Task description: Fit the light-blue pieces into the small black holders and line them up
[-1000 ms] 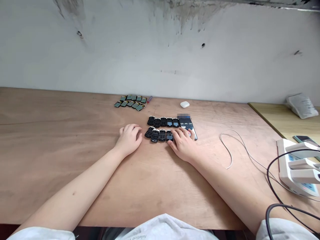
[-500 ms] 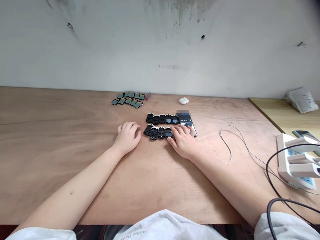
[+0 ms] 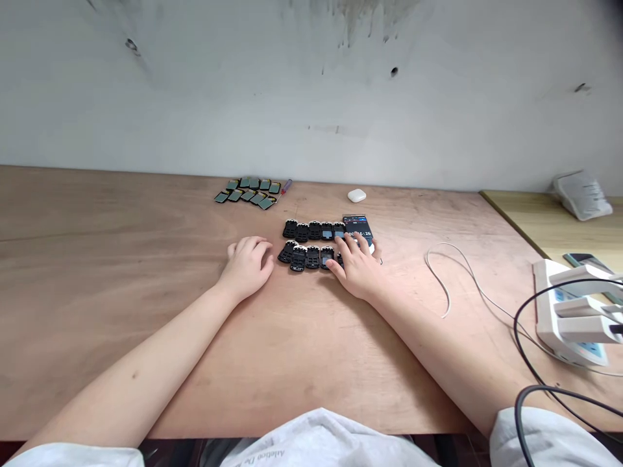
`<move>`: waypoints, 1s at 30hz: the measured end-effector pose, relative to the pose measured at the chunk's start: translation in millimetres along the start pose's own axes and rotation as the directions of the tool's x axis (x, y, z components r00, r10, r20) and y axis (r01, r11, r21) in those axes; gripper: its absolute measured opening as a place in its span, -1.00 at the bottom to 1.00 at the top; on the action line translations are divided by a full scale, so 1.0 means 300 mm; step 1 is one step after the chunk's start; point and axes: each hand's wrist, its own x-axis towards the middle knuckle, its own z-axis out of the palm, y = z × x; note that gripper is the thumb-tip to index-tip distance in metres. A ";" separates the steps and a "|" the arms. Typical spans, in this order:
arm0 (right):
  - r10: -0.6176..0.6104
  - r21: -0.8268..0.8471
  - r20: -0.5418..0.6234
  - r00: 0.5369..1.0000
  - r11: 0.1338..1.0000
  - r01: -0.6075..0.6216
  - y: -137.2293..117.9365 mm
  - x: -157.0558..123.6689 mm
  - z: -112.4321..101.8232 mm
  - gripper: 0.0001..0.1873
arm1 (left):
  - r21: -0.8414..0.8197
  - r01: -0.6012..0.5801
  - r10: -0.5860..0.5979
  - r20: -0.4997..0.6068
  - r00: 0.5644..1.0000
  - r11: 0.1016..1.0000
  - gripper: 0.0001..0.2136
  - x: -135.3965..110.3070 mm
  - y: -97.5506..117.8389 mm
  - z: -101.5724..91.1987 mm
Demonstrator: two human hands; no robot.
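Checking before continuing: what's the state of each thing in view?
Flat black phone: screen lit, partly covered.
Small black plastic casings: two rows.
Flat grey-green panels: two rows.
Purple-handled screwdriver: lying down.
Rounded white case: appears shut.
Thin white cable: loosely curved.
White power strip: white plugs inserted.
Dark second phone, far right: screen unclear.
Left grip: open, resting on brown wooden table.
Right grip: spread over phone's lower end.

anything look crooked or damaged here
Yes: the leftmost black casing in the near row slants, while the third casing from the left sits straighter. Behind the table, the wall looks damaged, with dark streaky stains near the top and a dark hole below them.
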 end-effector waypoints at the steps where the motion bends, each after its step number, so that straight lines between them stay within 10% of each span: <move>1: -0.004 -0.001 -0.001 1.000 1.000 0.004 0.000 -0.001 -0.001 -0.26 | 0.004 -0.002 0.002 0.001 1.000 1.000 -0.73 0.000 0.000 0.000; 17: -0.069 -0.014 -0.082 0.994 0.998 0.068 -0.047 -0.069 -0.042 -0.40 | -0.101 -0.369 0.381 0.144 0.913 0.924 -0.68 -0.029 0.113 -0.028; 30: -0.024 -0.076 -0.163 0.986 0.997 0.012 -0.101 -0.129 -0.091 -0.45 | -0.122 -0.284 0.304 0.208 0.930 0.951 -0.39 -0.024 0.111 -0.001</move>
